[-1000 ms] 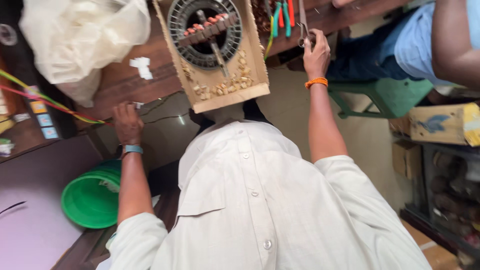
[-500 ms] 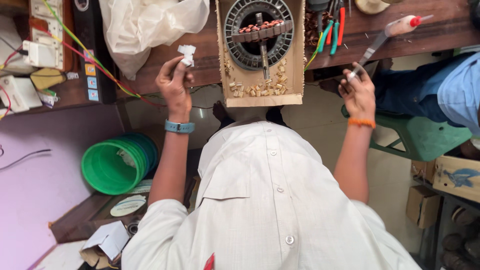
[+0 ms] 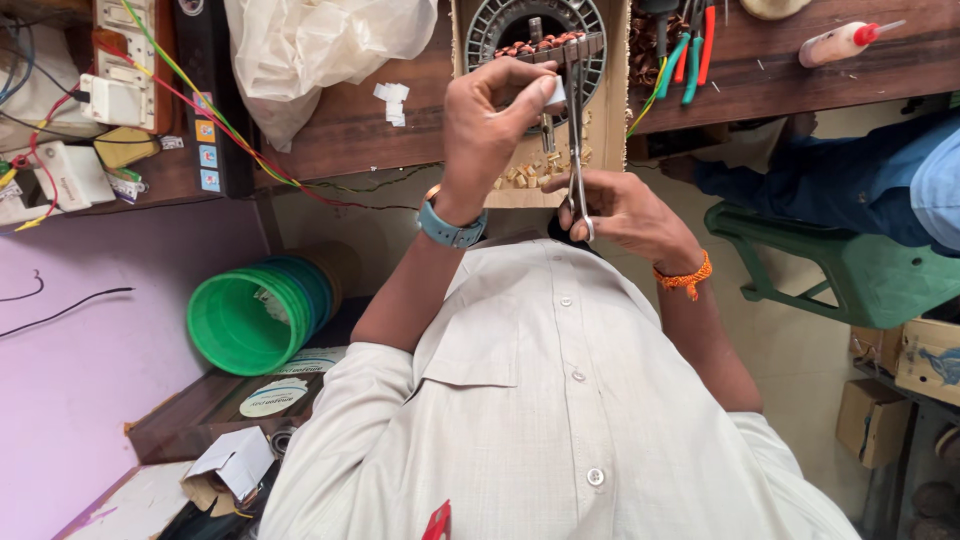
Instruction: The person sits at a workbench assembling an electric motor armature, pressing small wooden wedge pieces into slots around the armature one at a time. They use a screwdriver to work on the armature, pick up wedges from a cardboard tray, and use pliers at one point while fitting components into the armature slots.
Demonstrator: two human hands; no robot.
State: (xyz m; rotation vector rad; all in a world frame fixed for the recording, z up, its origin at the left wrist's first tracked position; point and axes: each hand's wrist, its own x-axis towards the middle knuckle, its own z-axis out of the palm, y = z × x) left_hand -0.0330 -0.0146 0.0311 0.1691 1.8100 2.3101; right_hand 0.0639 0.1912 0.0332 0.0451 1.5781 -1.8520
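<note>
Near top centre, the left hand (image 3: 490, 130) pinches a small white paper slip (image 3: 553, 93), light and floppy, best held by its edge; the right hand (image 3: 625, 210) grips thin steel scissors (image 3: 577, 140) by the loops.

bright even light, sharp, edges stretched

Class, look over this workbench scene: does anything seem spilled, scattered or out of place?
Yes. Small tan scraps lie scattered loose on the cardboard sheet below the round motor part, and a few white paper bits sit stray on the wooden bench.
</note>
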